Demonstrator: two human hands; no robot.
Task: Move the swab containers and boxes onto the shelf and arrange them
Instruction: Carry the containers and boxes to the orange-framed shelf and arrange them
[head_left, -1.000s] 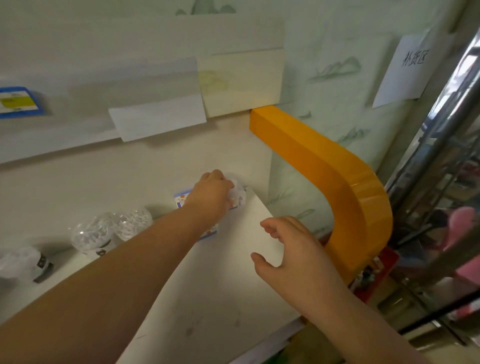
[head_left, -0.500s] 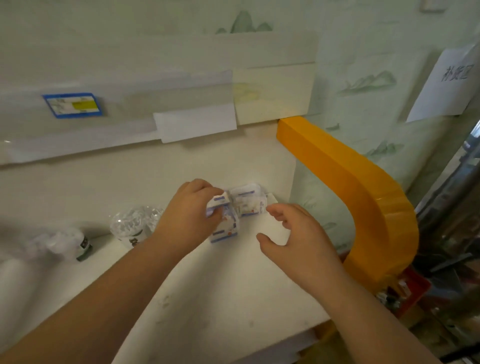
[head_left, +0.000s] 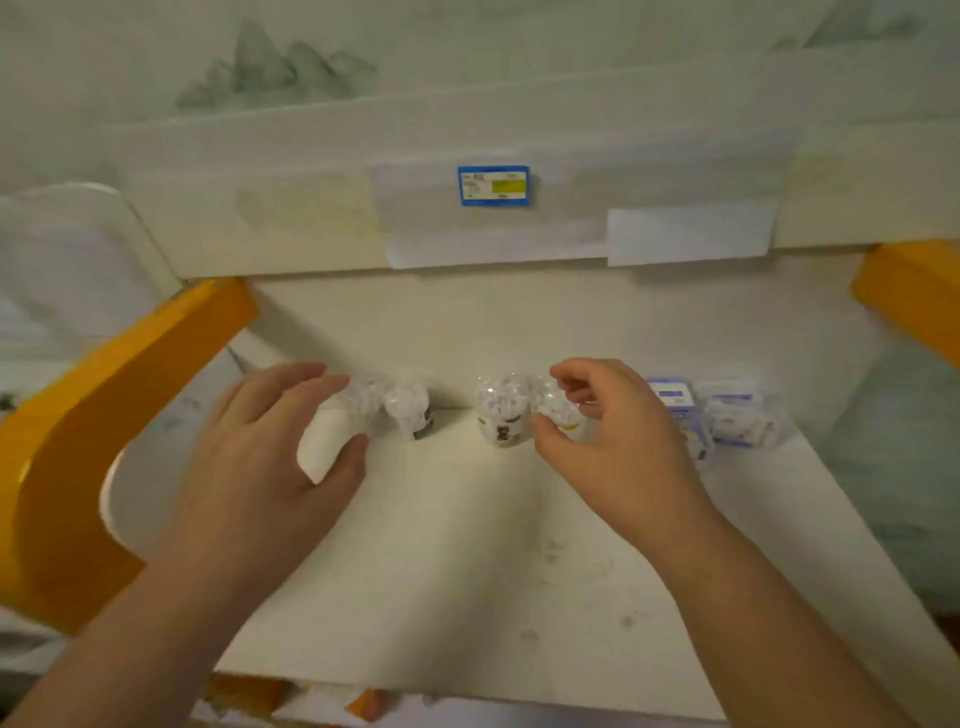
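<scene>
Head view, four swab containers (head_left: 501, 415) (blurred), two boxes (head_left: 737, 415), left hand (head_left: 260, 457) gripping one, right hand (head_left: 618, 441) pinching another.

Pale wallpaper with grey-green mountain print (head_left: 275, 73) up top, a glossy orange curved bracket (head_left: 78, 441) left, another orange bracket (head_left: 914, 296) right, small blue-bordered label (head_left: 493, 185) on the cream upper ledge (head_left: 311, 228), scuffed white shelf board (head_left: 467, 571) below.

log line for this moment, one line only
left hand: grips white tub | right hand: grips clear tub | boxes: on shelf, right end
</scene>
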